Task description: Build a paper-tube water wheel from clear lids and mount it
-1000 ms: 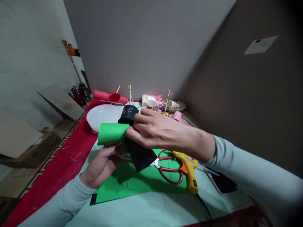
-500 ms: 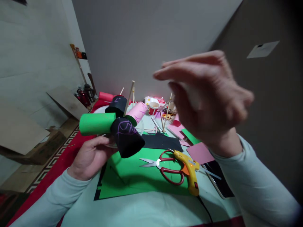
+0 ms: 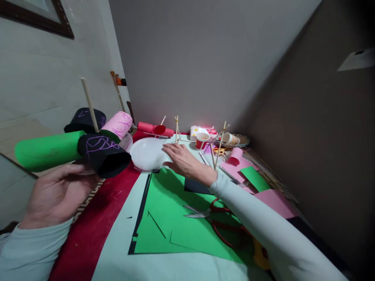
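Note:
My left hand (image 3: 54, 193) holds up, at the left, a paper craft (image 3: 88, 146) made of green, black and pink paper rolls around an upright wooden stick (image 3: 89, 103). Its fingers curl under the rolls. My right hand (image 3: 183, 160) reaches forward over the table with fingers stretched out, open, next to a white bowl (image 3: 146, 154) and a frame of thin wooden sticks (image 3: 218, 146). It holds nothing.
A green paper sheet (image 3: 178, 218) over black paper lies in front. Red-handled scissors (image 3: 218, 218) and a yellow glue gun (image 3: 260, 255) lie partly under my right sleeve. Pink paper (image 3: 274, 199), paper cups (image 3: 201, 140), a red roll (image 3: 150, 128) and a basket (image 3: 241, 139) crowd the back.
My left hand has carried the paper craft up and to the left. My right hand let go of it, rose, then dropped forward toward the bowl. The view swung left.

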`<state>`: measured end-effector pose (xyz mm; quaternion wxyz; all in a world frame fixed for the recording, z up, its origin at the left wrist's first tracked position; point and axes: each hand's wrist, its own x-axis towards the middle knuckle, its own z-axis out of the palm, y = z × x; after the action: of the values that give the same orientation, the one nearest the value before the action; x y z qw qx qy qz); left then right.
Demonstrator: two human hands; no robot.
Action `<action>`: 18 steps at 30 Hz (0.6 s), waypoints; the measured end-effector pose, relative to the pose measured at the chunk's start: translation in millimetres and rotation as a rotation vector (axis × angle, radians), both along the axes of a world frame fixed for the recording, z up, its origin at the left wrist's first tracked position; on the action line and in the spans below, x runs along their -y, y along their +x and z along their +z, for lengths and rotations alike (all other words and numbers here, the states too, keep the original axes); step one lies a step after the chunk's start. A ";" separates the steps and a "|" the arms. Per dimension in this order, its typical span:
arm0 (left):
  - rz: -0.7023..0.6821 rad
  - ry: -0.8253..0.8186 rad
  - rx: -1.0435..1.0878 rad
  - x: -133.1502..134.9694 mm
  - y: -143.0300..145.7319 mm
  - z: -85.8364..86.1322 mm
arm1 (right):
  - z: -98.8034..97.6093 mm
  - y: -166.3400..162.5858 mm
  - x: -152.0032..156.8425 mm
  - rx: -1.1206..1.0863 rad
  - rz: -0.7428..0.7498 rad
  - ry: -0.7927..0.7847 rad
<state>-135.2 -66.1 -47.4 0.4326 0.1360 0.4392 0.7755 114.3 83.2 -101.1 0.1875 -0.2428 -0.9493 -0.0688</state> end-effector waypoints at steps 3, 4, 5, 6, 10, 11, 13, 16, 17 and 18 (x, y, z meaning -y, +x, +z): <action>-0.018 0.018 -0.014 -6.7 -1.1 1.2 | -9.5 -26.2 -7.5 0.088 0.051 -0.010; -0.022 0.019 -0.020 -9.4 -0.7 1.8 | -12.3 -32.9 -9.7 0.116 0.065 -0.010; -0.027 0.020 -0.025 -12.1 -0.2 2.3 | -15.1 -38.5 -11.8 0.139 0.077 -0.007; -0.036 0.023 -0.032 -14.9 0.4 2.9 | -17.9 -42.9 -13.5 0.157 0.085 0.000; -0.063 0.057 -0.054 -26.3 1.3 4.6 | -25.8 -50.7 -19.1 0.200 0.105 0.052; -0.066 0.059 -0.052 -29.0 1.0 4.7 | -26.4 -50.8 -20.6 0.209 0.112 0.065; -0.071 0.059 -0.041 -34.0 -0.2 4.2 | -25.9 -50.0 -24.0 0.230 0.132 0.090; -0.083 0.066 0.000 -39.3 -3.3 1.8 | -21.3 -48.1 -29.6 0.260 0.176 0.115; -0.079 0.064 0.013 -40.3 -4.5 0.7 | -19.0 -47.4 -31.4 0.270 0.193 0.119; -0.071 0.057 0.023 -40.9 -5.8 -0.3 | -16.4 -46.9 -32.9 0.281 0.211 0.121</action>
<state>-141.0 -25.2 -47.7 0.4609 0.1548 0.4066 0.7735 67.4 116.2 -117.6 0.0737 -0.1181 -0.9805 -0.1388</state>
